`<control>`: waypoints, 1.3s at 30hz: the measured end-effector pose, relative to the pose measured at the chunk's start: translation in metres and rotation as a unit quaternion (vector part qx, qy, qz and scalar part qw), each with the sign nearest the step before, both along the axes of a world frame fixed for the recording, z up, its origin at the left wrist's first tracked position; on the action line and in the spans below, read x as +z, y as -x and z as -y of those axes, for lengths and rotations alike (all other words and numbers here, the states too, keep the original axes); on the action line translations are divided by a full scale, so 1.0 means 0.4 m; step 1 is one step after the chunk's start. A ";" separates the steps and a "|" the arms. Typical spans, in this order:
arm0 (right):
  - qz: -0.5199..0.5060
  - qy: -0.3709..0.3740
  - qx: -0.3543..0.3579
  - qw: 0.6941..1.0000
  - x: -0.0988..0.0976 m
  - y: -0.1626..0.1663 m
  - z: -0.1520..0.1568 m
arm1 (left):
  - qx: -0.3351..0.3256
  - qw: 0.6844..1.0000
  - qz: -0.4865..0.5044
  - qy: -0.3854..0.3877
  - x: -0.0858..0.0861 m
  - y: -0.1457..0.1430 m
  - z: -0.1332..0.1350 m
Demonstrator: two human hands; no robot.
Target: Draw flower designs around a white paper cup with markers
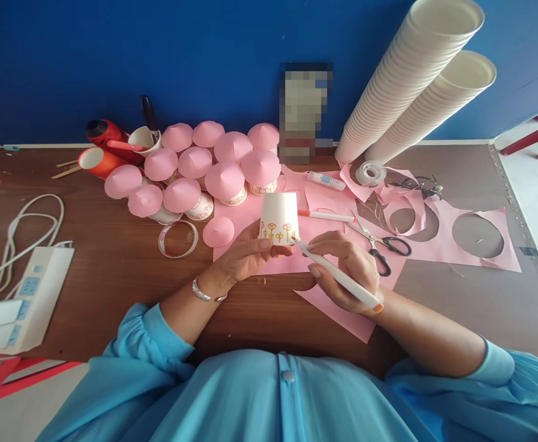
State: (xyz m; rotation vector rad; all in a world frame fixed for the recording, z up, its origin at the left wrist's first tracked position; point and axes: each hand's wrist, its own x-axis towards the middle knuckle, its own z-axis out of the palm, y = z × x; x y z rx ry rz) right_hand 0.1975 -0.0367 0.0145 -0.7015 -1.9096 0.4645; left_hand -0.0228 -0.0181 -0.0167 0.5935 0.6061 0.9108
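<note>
My left hand (pixel 245 255) is closed around the rim of an upside-down white paper cup (pixel 278 216), which has small orange and yellow flower shapes drawn along its lower edge. My right hand (pixel 346 267) grips a white marker with an orange end (pixel 337 276). The marker's tip touches the cup's lower right edge. Both hands hover over a sheet of pink paper (pixel 342 313) lying on the brown table (pixel 112 270).
Several cups topped with pink paper cones (pixel 195 172) stand behind. Scissors (pixel 379 242), another marker (pixel 326 216), a glue bottle (pixel 326 180), a tape roll (pixel 370 173) and pink paper with round cut-outs (pixel 475 236) lie right. Two cup stacks (pixel 416 92) lean back right. A power strip (pixel 34 294) sits left.
</note>
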 end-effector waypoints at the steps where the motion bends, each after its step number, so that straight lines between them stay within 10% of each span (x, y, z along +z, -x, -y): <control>1: 0.001 0.004 0.001 1.000 0.000 0.000 0.001 | -0.001 1.000 0.000 0.000 0.000 -0.001 0.001; 39: 0.016 0.019 -0.001 1.000 0.007 0.002 0.007 | -0.008 1.000 -0.001 -0.019 0.000 -0.005 0.003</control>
